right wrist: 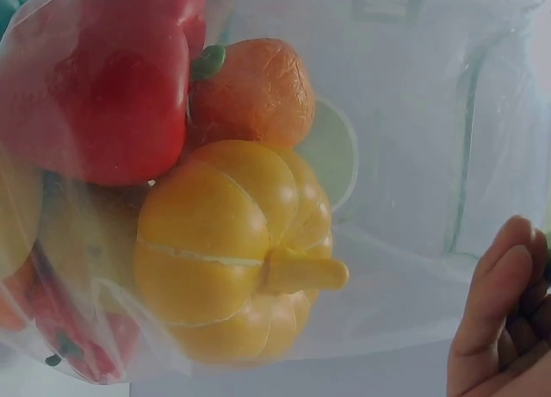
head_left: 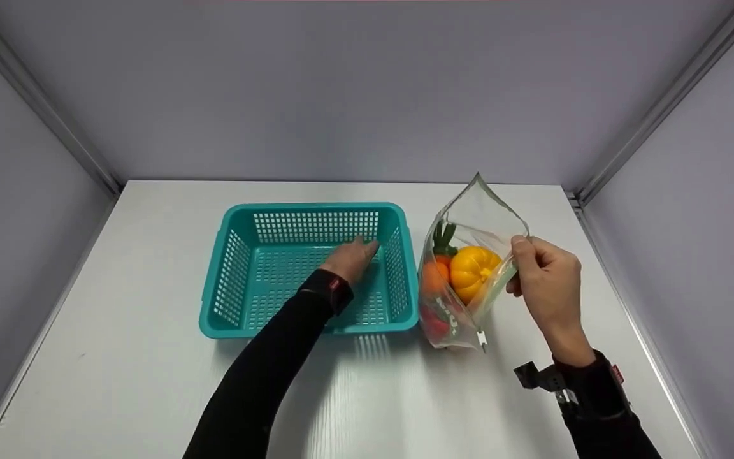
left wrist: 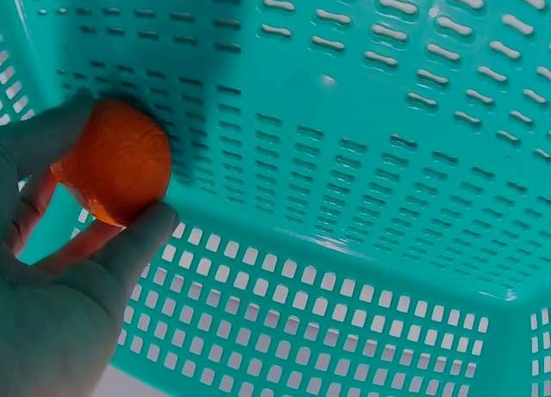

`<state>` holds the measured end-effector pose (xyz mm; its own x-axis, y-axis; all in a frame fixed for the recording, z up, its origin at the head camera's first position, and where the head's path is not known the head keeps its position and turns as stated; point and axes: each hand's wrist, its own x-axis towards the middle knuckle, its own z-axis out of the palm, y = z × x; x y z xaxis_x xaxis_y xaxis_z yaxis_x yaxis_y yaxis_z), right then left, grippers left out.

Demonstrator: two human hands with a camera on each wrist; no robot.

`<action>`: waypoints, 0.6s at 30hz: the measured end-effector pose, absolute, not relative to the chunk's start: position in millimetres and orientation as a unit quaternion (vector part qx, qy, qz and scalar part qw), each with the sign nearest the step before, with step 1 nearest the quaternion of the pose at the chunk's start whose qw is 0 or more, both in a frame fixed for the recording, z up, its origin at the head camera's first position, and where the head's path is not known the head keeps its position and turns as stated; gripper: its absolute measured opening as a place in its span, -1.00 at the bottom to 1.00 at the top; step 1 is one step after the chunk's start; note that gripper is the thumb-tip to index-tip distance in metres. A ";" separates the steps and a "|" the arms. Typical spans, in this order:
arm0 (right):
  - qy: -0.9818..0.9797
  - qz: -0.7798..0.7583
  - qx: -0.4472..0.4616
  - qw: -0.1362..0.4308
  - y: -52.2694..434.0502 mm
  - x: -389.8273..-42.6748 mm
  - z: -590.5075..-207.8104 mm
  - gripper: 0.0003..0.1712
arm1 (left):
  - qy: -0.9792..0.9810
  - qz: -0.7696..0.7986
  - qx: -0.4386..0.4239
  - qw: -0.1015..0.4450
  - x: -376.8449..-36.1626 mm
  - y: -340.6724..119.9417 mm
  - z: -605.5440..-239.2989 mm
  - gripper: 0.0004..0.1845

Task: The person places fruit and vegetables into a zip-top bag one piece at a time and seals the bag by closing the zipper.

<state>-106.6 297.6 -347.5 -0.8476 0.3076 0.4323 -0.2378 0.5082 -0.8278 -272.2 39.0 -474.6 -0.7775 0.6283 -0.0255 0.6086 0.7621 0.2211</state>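
Note:
My left hand (head_left: pixel 352 258) is inside the teal plastic basket (head_left: pixel 239 217), low over its floor. In the left wrist view its fingers (left wrist: pixel 129 246) and thumb curl round a small orange fruit (left wrist: pixel 116 160). To the right of the basket stands a clear zip bag (head_left: pixel 469 223), open at the top. My right hand (head_left: pixel 548 280) pinches the bag's right rim. Inside the bag lie a yellow pumpkin (right wrist: pixel 228 246), an orange fruit (right wrist: pixel 254 91) with a green stub, a red pepper (right wrist: pixel 112 96) and other produce underneath.
Basket and bag stand on a white table (head_left: pixel 150 382) inside a grey-walled booth (head_left: pixel 367 89). The bag touches the basket's right wall. A black wrist camera mount (head_left: pixel 542 377) sits on my right sleeve.

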 end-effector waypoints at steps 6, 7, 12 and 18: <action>-0.825 0.494 -0.022 0.275 297.7 -105.5 -345.7 -0.44 | 0.936 0.142 0.322 0.037 -270.9 28.9 -461.5 -0.61; -0.824 0.494 -0.022 0.275 297.9 -105.3 -345.9 -0.44 | 0.933 0.154 0.323 0.033 -270.4 26.5 -457.8 -0.62; -0.824 0.495 -0.026 0.276 298.8 -105.3 -347.3 -0.43 | 0.916 0.206 0.344 -0.005 -263.7 13.1 -432.7 -0.60; -0.820 0.502 -0.022 0.275 298.5 -106.1 -347.2 -0.44 | 0.892 0.270 0.357 -0.070 -250.1 0.5 -394.4 -0.57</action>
<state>-106.1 298.5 -347.2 -0.8480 0.3117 0.4286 -0.2397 0.4958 -0.8347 -250.1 0.5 -394.4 -0.7358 0.5984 0.3172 0.6738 0.5994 0.4322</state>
